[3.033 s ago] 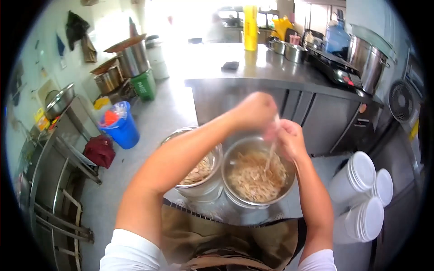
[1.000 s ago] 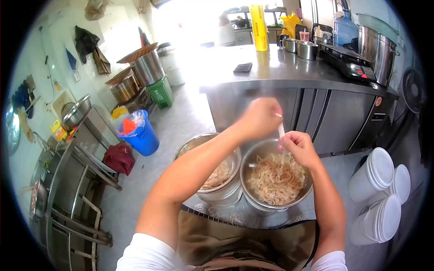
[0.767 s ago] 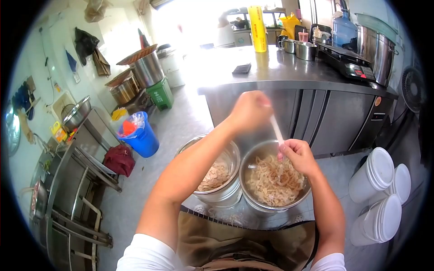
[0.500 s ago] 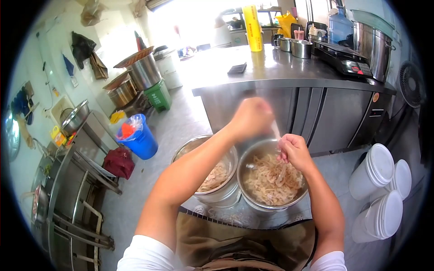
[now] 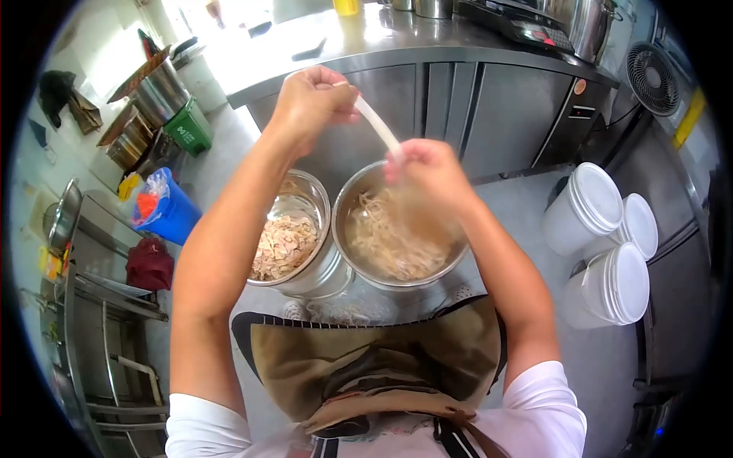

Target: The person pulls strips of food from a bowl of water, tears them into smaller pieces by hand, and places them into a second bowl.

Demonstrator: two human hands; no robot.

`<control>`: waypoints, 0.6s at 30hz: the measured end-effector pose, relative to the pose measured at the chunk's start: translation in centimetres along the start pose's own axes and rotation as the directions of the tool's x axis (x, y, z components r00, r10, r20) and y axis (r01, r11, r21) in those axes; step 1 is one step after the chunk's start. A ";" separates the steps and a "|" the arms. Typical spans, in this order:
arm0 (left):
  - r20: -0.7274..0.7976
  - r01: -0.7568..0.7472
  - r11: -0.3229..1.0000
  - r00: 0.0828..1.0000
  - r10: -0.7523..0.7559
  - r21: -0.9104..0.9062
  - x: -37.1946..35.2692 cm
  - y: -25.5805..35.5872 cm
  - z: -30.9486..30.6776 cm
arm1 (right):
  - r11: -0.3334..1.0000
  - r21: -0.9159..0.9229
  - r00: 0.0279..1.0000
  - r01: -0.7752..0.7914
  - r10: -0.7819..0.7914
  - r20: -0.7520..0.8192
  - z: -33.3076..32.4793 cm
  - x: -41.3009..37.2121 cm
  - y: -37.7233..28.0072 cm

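My left hand (image 5: 317, 99) is raised in front of the counter, fingers pinched on the upper end of a long pale strip (image 5: 376, 124). Lower and to the right, my right hand (image 5: 429, 169) closes on the strip's other end, its underside smeared by motion. Between the two hands the strip runs taut on a slant. Below my right hand is a steel bowl (image 5: 341, 243) holding a heap of pale, soft strips (image 5: 397, 244). Beside it, partly behind my left forearm, a second steel bowl (image 5: 324, 200) contains small cut pale pieces (image 5: 286, 246).
A steel counter (image 5: 366, 42) stands ahead, with a scale (image 5: 534, 34) on top. At the right are several lidded white buckets (image 5: 584, 208) and a fan (image 5: 651, 76). A blue bin (image 5: 172, 217) and a green bin (image 5: 189, 126) stand on the left.
The view has tilted down and shifted to the right. My hands have moved farther apart, and more of the strip shows between them.
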State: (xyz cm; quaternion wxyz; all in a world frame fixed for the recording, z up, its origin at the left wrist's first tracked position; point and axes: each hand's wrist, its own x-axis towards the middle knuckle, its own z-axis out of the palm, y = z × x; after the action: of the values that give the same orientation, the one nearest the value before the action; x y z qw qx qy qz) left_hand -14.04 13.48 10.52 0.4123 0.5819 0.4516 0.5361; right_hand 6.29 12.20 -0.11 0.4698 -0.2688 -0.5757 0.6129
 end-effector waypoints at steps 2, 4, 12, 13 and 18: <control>0.019 -0.016 0.999 1.000 0.015 0.038 0.0 1.2 0.2 | 1.000 0.025 1.000 -0.013 0.014 -0.007 0.0 0.4 -0.6; 0.043 -0.034 0.998 0.999 0.031 0.059 0.4 1.9 0.1 | 0.992 0.116 0.999 -0.040 0.038 0.018 -0.1 1.1 -1.3; 0.029 -0.130 0.989 0.991 0.128 0.069 0.9 4.8 0.5 | 0.997 -0.074 1.000 0.001 -0.002 -0.017 0.9 2.2 -4.1; 0.026 -0.126 0.990 0.992 0.125 0.062 0.8 4.8 0.5 | 0.996 -0.085 0.999 0.036 -0.038 -0.022 0.8 2.2 -3.6; -0.001 -0.094 0.995 0.996 0.094 0.019 0.7 4.3 0.4 | 0.993 -0.087 0.996 0.076 -0.080 -0.040 1.2 1.4 -3.3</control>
State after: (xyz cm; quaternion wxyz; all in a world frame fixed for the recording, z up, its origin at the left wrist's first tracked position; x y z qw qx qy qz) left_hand -13.26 13.04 14.76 0.3806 0.6058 0.4291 0.5514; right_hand 5.55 12.57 3.53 0.4938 -0.2791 -0.6010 0.5630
